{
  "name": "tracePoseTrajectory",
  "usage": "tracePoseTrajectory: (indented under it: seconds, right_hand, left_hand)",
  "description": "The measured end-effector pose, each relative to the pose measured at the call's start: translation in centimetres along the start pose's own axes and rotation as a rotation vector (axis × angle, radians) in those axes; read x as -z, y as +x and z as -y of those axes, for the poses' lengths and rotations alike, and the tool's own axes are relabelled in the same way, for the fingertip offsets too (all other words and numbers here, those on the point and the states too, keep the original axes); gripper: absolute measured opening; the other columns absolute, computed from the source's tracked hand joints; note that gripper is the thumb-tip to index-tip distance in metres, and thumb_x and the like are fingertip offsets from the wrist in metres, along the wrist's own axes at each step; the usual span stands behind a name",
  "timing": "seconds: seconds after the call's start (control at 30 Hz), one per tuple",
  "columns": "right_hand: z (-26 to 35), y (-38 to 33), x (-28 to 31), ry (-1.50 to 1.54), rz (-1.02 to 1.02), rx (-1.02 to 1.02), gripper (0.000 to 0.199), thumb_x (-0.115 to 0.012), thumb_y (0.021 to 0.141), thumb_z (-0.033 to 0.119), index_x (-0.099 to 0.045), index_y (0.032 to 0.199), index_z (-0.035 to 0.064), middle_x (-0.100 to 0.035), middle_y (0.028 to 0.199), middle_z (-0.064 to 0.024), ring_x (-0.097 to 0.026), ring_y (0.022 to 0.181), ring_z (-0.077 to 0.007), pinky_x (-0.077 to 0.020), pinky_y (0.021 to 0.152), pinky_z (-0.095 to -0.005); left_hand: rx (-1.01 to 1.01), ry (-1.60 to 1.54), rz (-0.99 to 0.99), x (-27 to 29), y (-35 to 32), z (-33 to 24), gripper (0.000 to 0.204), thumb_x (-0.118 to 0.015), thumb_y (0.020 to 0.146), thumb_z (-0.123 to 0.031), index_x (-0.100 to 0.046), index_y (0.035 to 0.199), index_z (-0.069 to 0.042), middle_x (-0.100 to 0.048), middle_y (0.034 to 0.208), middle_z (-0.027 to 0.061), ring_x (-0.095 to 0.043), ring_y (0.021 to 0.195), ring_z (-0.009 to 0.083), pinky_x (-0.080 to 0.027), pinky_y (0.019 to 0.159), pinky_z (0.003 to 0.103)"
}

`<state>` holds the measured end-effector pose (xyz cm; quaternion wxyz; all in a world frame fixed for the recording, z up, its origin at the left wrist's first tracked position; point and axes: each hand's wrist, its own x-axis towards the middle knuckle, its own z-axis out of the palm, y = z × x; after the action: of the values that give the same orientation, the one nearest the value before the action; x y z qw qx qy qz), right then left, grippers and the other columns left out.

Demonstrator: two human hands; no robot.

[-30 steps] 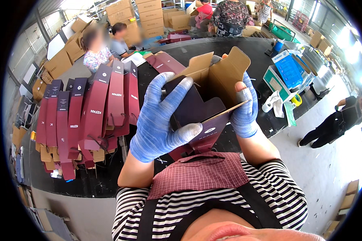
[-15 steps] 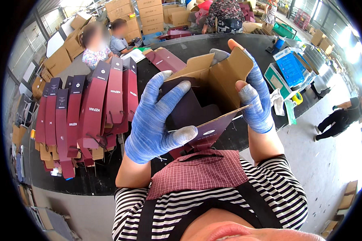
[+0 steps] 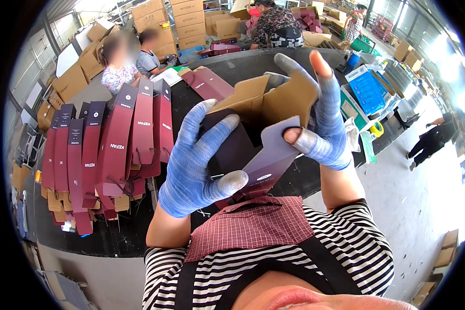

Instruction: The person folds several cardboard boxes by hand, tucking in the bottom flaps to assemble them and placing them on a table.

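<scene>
A maroon and dark purple cardboard box (image 3: 227,144) is held up in front of my chest, its brown-lined mouth open toward me. Blue knitted gloves with grey fingertips cover both hands. My left hand (image 3: 188,168) grips the box's left side, its fingers over the dark upper edge and its thumb against the near panel. On the opposite side, my right hand (image 3: 326,135) reaches around a brown flap (image 3: 294,95), with fingers behind it and the index finger pointing up. Its bare-tipped thumb presses the edge of the near purple flap (image 3: 279,142). The box's lower end is mostly hidden.
Several maroon boxes (image 3: 118,137) lie stacked on the black table (image 3: 124,240) at left. Another maroon box (image 3: 207,82) lies beyond my hands. Blue packs (image 3: 368,88) and yellow tape (image 3: 377,129) are at right. People sit and stand around the table, with cartons behind.
The near purple flap now stands raised at my right thumb, where it was lower before. My right fingers have spread wider behind the brown flap. My left hand keeps its grip.
</scene>
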<state>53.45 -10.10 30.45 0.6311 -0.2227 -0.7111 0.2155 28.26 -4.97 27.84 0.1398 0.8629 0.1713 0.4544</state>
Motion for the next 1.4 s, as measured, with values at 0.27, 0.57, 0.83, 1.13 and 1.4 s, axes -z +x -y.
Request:
tracePoseTrajectory:
  seconds: [0.27,0.57,0.83,1.13,1.4]
  right_hand:
    - [0.3,0.3,-0.1,0.055,0.029,-0.219,0.089,-0.064,0.082,-0.005,-0.024,0.161,0.0064,-0.051,0.142,-0.0146,-0.051,0.127,-0.0198,-0.0389,0.109,-0.0343]
    - [0.6,0.8,0.5,-0.122,0.165,-0.166,0.073,-0.061,0.086,-0.004,-0.035,0.155,0.0004,-0.046,0.153,-0.0174,-0.052,0.126,-0.0195,-0.0390,0.111,-0.0349]
    - [-0.3,0.0,-0.7,0.042,-0.017,-0.081,0.068,-0.063,0.094,0.009,-0.036,0.155,-0.0036,-0.048,0.150,-0.0173,-0.046,0.137,-0.0211,-0.0335,0.116,-0.0367]
    - [-0.8,-0.7,-2.7,0.007,-0.133,0.029,0.051,-0.063,0.098,0.018,-0.053,0.143,-0.0041,-0.055,0.142,-0.0181,-0.055,0.128,-0.0262,-0.0382,0.111,-0.0374]
    - [-0.2,1.2,0.3,-0.353,0.272,0.189,0.032,-0.062,0.093,0.013,-0.069,0.121,-0.0014,-0.063,0.124,-0.0220,-0.062,0.112,-0.0354,-0.0478,0.098,-0.0424]
  left_hand:
    - [-0.029,-0.148,-0.074,-0.8,0.0,0.5,0.090,-0.082,0.077,-0.056,-0.051,0.142,-0.003,-0.045,0.144,0.0268,-0.050,0.132,0.0416,-0.041,0.110,0.048]
    - [-0.362,0.074,0.136,0.5,4.1,-0.1,0.066,-0.067,0.089,-0.052,-0.064,0.134,-0.003,-0.052,0.144,0.0222,-0.053,0.129,0.0402,-0.037,0.111,0.050]
    - [-0.362,0.201,0.214,0.6,3.7,-0.4,0.055,-0.062,0.092,-0.048,-0.068,0.127,-0.005,-0.062,0.133,0.0158,-0.057,0.126,0.0379,-0.039,0.108,0.051]
    - [-0.497,-0.006,0.250,1.7,5.1,2.1,0.052,-0.058,0.096,-0.046,-0.070,0.123,-0.003,-0.063,0.133,0.0183,-0.058,0.123,0.0388,-0.041,0.105,0.050]
    - [-0.461,-0.117,0.143,-0.5,4.0,2.6,0.051,-0.072,0.087,-0.045,-0.071,0.122,-0.009,-0.063,0.133,0.0135,-0.056,0.127,0.0369,-0.038,0.110,0.052]
